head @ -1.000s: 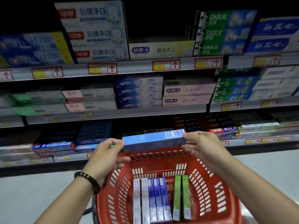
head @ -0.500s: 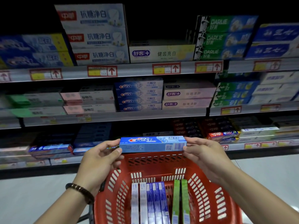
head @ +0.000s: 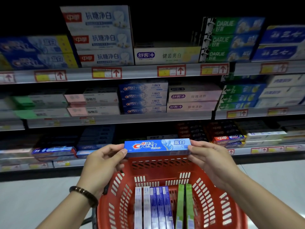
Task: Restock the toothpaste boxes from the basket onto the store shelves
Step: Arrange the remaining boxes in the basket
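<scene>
Turning label-forward since the earlier frame, the box (head: 157, 146) is hovering mid-frame above the basket (head: 158, 164); the left hand (head: 102, 164) and right hand (head: 209, 160) are pinching its ends. Several boxes (head: 158, 207) are waiting inside, this one not yet shelved.

You face a run of store shelves (head: 148, 119), three tiers in view, each with a pale grey front edge. The top rail (head: 140, 72) carries red-framed price tags (head: 107, 73) with yellow panels and upward arrows. More tags sit along the middle and bottom edges, too blurred to read. Right of centre a vertical joint splits the shelving, and the edges step slightly there. Stacked stock (head: 231, 38) fills the tiers, brightest on top and darkest in the bottom tier's recess. Above the top tier everything falls into black. Under the bottom tier a dark kick strip (head: 41, 176) meets a pale, smooth floor (head: 33, 204) that spreads toward you on both sides. The light is dim and cool.
</scene>
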Motion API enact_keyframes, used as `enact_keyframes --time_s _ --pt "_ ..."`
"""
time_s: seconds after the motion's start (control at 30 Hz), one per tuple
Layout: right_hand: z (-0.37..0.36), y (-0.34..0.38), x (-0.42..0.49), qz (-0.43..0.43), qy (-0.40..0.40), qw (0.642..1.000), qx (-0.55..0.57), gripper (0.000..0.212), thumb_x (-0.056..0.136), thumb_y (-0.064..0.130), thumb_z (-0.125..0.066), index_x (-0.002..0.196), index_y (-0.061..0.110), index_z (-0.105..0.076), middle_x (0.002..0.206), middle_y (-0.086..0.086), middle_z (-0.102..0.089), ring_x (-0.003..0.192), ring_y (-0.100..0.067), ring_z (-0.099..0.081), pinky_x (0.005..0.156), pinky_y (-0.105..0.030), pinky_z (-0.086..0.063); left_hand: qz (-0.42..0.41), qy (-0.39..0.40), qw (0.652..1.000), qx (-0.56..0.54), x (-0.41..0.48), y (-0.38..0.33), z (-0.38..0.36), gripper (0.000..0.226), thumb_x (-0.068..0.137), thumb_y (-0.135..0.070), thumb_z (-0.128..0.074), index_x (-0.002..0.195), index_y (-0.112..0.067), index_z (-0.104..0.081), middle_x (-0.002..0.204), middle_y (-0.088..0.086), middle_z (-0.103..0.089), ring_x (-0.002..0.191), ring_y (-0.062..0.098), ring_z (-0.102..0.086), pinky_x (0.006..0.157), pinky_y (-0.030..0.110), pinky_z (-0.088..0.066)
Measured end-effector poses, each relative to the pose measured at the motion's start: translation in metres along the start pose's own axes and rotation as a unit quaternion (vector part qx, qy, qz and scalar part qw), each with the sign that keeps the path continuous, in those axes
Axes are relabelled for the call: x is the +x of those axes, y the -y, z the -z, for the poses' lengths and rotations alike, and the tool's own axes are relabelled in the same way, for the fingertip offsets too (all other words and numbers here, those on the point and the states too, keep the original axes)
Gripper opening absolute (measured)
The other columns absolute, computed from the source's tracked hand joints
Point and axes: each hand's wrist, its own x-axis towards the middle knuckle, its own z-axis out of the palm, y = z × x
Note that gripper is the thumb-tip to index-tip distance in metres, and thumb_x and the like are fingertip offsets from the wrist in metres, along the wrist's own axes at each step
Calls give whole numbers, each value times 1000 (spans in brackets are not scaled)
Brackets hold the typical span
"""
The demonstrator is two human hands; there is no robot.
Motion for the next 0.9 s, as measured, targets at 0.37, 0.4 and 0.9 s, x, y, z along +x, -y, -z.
enact_keyframes --time_s 0.37,0.4,0.9 --pt "-5 -3 -4 -5 -12 1000 -27 23 87 -9 -77 107 2 -77 101 -17 -81 93 -30 -81 78 -35 -67 -5 -18 1000 2 -1 -3 0 17 94 -3 -72 106 -15 -72 91 10 -80 99 29 -76 92 47 -61" --pt "-6 -4 -4 -6 -15 1000 -25 23 87 -10 -77 106 1 -77 100 -17 -81 92 -30 -81 75 -32 -67 -3 -22 1000 -3 -1 -4 0 19 94 -2 -71 109 -15 -71 91 11 -80 99 26 -76 91 45 -61" --pt "-39 -28 10 43 -35 997 -44 27 88 -13 -75 112 0 -70 98 -20 -80 97 -31 -80 93 -43 -62 -8 -35 997 67 5 0 22 14 97 -18 -72 107 -26 -69 101 -2 -78 93 11 -76 84 42 -64"
